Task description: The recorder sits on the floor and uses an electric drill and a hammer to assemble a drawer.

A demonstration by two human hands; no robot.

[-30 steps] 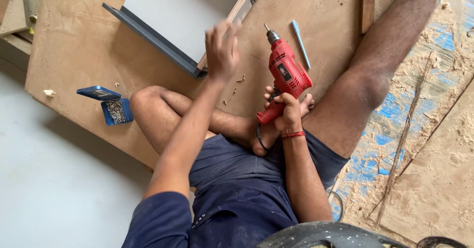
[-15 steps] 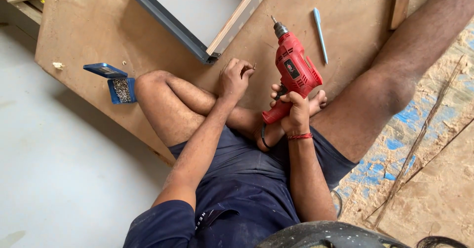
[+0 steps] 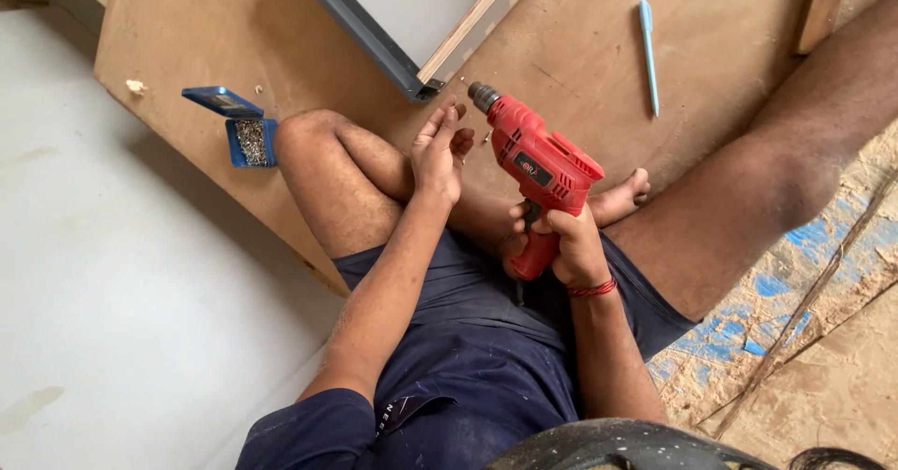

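Since a second ago the left hand [image 3: 438, 152] has come down from the pale wooden strip [image 3: 482, 16] at the top and now hovers just left of the drill's nose, and the drill has tipped a little further to the upper left.

The red plastic electric drill with a dark metal chuck [image 3: 535, 166] sits in front of the seated person's lap, above the crossed legs. Its long axis runs diagonally, with the chuck pointing up and left toward the corner where the grey metal frame piece [image 3: 360, 30] meets the wooden strip. The right hand [image 3: 572, 245] is wrapped tightly around the drill's handle. The left hand's fingers are loosely curled and half open; whether they pinch something small I cannot tell.

To the left, on the brown plywood sheet [image 3: 187, 30], a small blue plastic box [image 3: 248, 138] stands open, its tray filled with small metal screws, its lid folded back.

A light blue pen [image 3: 648, 54] lies on the plywood, up and right of the drill.

The drill's bit is too small to make out, and the frame and strip are cut off by the top edge.
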